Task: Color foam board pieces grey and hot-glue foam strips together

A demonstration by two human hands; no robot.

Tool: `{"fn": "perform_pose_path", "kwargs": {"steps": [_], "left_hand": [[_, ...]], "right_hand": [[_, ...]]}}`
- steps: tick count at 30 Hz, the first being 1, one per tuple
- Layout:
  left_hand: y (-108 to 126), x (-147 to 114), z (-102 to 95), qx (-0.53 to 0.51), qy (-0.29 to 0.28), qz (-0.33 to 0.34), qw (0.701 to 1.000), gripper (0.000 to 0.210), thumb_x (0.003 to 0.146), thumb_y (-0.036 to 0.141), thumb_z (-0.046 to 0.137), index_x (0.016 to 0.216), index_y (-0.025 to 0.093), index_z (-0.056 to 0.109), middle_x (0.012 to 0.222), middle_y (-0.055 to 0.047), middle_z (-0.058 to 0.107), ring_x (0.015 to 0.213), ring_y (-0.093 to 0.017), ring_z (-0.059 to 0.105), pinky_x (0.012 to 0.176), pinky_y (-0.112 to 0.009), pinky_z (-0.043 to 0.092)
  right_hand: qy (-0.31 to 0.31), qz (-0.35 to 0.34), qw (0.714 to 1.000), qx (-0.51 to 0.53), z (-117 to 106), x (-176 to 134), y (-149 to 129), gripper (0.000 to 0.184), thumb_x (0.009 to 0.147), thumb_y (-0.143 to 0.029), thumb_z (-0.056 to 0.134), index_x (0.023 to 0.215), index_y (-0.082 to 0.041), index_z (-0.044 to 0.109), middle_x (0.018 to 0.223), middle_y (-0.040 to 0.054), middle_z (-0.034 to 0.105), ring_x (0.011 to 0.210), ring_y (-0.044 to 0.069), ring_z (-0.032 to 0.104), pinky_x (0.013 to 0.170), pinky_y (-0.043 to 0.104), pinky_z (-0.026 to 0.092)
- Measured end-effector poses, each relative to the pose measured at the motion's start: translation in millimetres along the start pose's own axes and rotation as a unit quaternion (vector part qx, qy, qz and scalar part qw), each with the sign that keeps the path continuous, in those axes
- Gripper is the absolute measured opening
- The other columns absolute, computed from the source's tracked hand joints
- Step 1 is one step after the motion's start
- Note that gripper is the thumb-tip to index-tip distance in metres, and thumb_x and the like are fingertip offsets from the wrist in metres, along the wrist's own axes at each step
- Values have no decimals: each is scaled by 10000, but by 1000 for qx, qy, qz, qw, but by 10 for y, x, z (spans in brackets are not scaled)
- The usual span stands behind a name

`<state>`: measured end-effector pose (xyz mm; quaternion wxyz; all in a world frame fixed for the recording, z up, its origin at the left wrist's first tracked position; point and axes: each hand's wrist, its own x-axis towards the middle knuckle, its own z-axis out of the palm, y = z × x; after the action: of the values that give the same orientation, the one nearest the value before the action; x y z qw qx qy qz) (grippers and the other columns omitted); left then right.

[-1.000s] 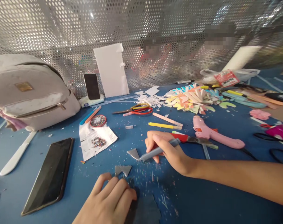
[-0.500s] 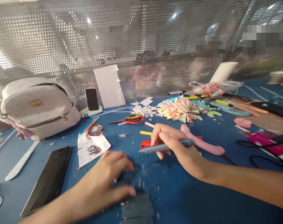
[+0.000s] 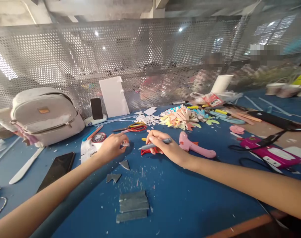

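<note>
My right hand (image 3: pixel 160 143) is closed around a slim grey pen-shaped tool (image 3: pixel 167 141), its thin pointed tip aimed left. Between the fingertips of my left hand (image 3: pixel 113 145) is a small translucent cap (image 3: pixel 126 144), a short way from that tip. Under the right fingers a red object (image 3: pixel 145 152) is partly hidden. Nearer to me lie dark grey strips (image 3: pixel 133 201) side by side and two small dark offcuts, one a triangle (image 3: pixel 125 164) and one a notched piece (image 3: pixel 113 178).
A pink glue gun (image 3: pixel 197 148) lies right of my right hand. Behind are scissors (image 3: pixel 130 127) and a pile of coloured cut pieces (image 3: pixel 181 117). A phone (image 3: pixel 57 168), white knife (image 3: pixel 26 165) and backpack (image 3: pixel 45 115) are on the left; a magenta power strip (image 3: pixel 271 152) is on the right.
My left hand has moved forward from the dark strips and picked up the small cap from the table. The view has tilted up; my right hand still holds the grey tool.
</note>
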<state>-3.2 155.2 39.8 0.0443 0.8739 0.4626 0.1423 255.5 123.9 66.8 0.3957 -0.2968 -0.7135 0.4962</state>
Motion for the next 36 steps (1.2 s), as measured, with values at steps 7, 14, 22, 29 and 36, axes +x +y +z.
{"fn": "perform_pose_path", "kwargs": {"steps": [7,14,22,29,36], "left_hand": [[478,-406,-182,-105,41,-1,994,234,1004,356,643,1112,149,653,1057,-52,688,889,-181,688,803,-371,596],[777,-598,-418,-148,75,18,986,231,999,379,643,986,149,659,906,-16,679,799,-159,668,761,-342,575],[775,-642,-441,-173,102,43,979,171,1029,283,550,1070,195,691,956,-26,686,823,-157,650,731,-259,498],[768,-653,-574,-161,96,64,980,200,1053,279,509,974,188,669,782,18,659,669,-116,579,644,-195,443],[758,-716,-709,-137,72,74,985,279,1070,359,490,967,195,691,784,19,668,657,-111,565,650,-212,441]], "right_hand": [[-2,-25,1000,-5,170,-143,-72,330,986,-499,525,849,-201,556,635,-34,579,562,116,504,546,254,374],[-32,-41,999,4,311,-236,-153,331,993,-510,543,891,-194,549,660,-36,586,622,132,551,620,269,416],[-63,-49,996,24,317,-234,-218,251,1029,-434,492,943,-201,530,680,-49,572,564,101,500,552,250,371],[-135,-93,984,75,331,-151,-334,260,1077,-383,368,976,-196,518,644,-66,477,529,91,495,488,231,328],[-216,-102,971,22,329,-70,-491,278,1076,-315,297,885,-206,466,662,-66,377,568,100,419,531,245,350]]}}
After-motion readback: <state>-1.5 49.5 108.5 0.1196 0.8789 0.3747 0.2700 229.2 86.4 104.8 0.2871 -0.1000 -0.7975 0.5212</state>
